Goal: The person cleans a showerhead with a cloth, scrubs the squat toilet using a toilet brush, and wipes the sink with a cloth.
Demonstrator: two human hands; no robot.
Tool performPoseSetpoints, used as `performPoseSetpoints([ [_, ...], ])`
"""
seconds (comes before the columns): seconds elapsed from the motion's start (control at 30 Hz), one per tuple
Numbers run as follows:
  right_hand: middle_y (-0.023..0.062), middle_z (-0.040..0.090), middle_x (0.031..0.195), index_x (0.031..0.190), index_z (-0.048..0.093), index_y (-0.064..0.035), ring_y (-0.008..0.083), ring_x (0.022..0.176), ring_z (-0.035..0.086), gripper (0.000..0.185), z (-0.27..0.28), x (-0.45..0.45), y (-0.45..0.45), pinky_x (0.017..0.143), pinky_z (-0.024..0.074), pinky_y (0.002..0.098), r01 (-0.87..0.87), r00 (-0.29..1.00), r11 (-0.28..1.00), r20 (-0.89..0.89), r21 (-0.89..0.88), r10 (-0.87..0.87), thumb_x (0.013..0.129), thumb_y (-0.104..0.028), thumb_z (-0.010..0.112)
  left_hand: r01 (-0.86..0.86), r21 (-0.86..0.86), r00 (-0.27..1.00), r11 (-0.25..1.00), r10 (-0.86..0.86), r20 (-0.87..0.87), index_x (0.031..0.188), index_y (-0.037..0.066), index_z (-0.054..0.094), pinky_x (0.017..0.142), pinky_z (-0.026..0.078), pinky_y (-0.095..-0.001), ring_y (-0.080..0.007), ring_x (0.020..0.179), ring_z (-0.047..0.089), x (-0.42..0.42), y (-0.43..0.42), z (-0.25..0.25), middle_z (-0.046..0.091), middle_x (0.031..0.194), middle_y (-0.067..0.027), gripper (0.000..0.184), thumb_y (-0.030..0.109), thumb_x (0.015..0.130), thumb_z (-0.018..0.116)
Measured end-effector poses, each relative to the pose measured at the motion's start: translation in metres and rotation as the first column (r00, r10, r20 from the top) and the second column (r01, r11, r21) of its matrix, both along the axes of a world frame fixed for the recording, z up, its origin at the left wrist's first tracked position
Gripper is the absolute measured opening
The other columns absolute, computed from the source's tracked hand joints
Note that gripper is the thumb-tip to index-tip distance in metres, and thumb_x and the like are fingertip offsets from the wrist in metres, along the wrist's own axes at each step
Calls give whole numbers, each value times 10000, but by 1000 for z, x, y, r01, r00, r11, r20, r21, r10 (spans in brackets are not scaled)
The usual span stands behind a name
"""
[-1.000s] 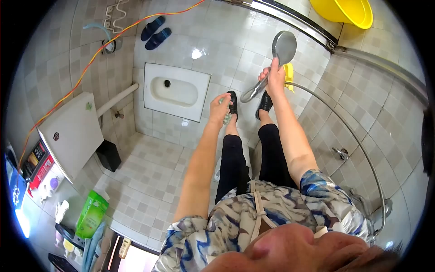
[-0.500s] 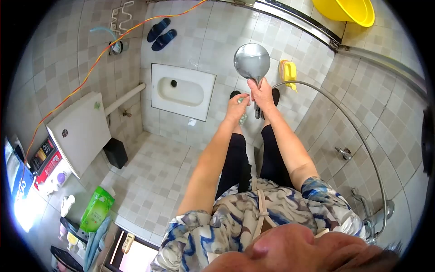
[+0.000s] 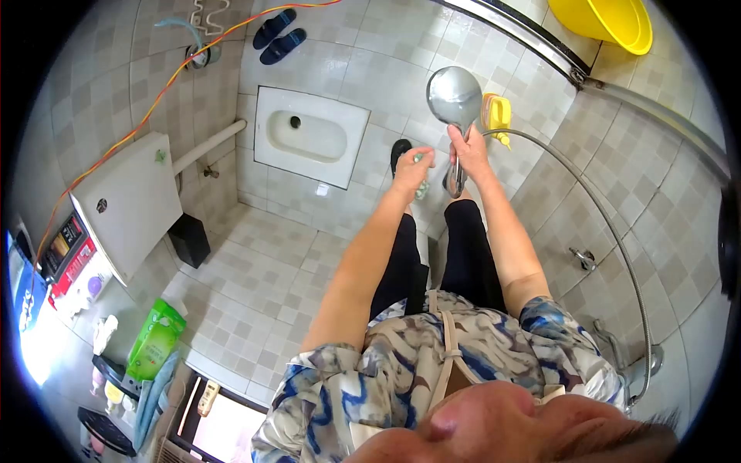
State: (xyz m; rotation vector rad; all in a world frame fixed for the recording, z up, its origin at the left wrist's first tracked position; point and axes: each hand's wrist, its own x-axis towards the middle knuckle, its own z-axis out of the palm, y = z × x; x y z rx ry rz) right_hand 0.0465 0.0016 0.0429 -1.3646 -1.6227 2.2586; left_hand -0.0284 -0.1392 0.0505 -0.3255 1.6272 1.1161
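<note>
My right hand (image 3: 469, 150) is wrapped round the handle of a grey shower head (image 3: 454, 94), whose broad round face points up toward the camera. A metal hose (image 3: 594, 189) curves from it to the right wall. My left hand (image 3: 411, 168) is closed on a pale green cloth-like item (image 3: 421, 187), mostly hidden by the fingers. The two hands are close together but apart, over my shoes. Just right of the shower head, a yellow bottle (image 3: 499, 113) is on the tiled floor.
A squat toilet (image 3: 356, 139) is set in the floor at left of my feet. Dark slippers (image 3: 283, 46) lie beyond it. A yellow basin (image 3: 606, 23) is at the upper right. A white tank (image 3: 131, 208), a black bin (image 3: 189, 241) and a green pack (image 3: 157, 339) are at left.
The shower head has swung left from its first position, then slightly right, turning its round face up. My left hand has moved right, nearer my right hand. The camera view has shifted slightly.
</note>
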Motion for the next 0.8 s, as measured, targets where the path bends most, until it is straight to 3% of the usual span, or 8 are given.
performPoseSetpoints([
  [0.2,52,536,590,859,483,9,113,466,523,363,13,-11,-23,427,425,259,-169,986,985,2,18,169,831,-321,630,6,-44,1000,999,-7,-22,1005,-6,620,485,380,-232,-80,521,456,0,3,6,615,748,-50,308,242,823,619],
  [0.37,55,532,591,889,488,5,125,455,521,386,23,-6,-36,426,417,268,-168,985,985,-37,45,170,823,-344,637,-52,-26,997,998,50,-59,995,-3,595,469,390,-237,-94,534,483,-10,-13,1,596,754,-50,268,210,832,601],
  [0.43,26,499,535,850,476,-3,98,432,493,306,15,-1,-47,417,405,257,-294,954,940,-3,176,299,839,-264,636,-83,-14,996,996,82,-29,1017,1,571,450,401,-241,-105,542,506,-11,-23,-8,582,760,-49,257,190,843,585],
  [0.57,33,503,547,826,458,-9,104,444,500,323,5,7,-60,438,414,257,-348,927,899,-46,265,372,821,-261,659,-215,-18,977,976,215,-6,956,15,583,393,386,-263,-119,474,494,-3,-40,-17,567,696,-44,155,111,837,557],
  [0.7,32,502,553,777,465,-18,93,457,494,302,-8,17,-57,430,406,257,-184,983,978,33,103,181,805,-234,674,-285,-42,956,958,287,54,969,35,601,463,383,-237,-98,529,472,-3,-34,11,587,747,-42,206,191,836,610],
  [0.73,25,496,538,770,479,-18,90,441,482,290,-12,21,-51,412,395,257,-194,981,965,40,174,189,796,-224,682,-302,-11,950,953,302,75,995,52,599,460,397,-237,-102,539,484,2,-38,15,579,761,-31,219,200,835,617],
  [0.77,24,490,519,783,489,-17,87,423,472,291,-20,24,-45,393,383,256,-208,973,891,-7,404,230,787,-226,690,-326,-27,942,945,327,77,995,52,599,460,397,-237,-102,539,484,6,-42,17,579,761,-31,219,200,835,617],
  [0.8,24,494,529,784,489,-17,83,430,476,296,-21,35,-42,390,380,255,-246,965,904,2,351,262,784,-231,694,-305,-28,949,952,306,81,1010,61,598,479,398,-230,-97,555,479,15,-44,18,580,778,-28,239,222,835,623],
])
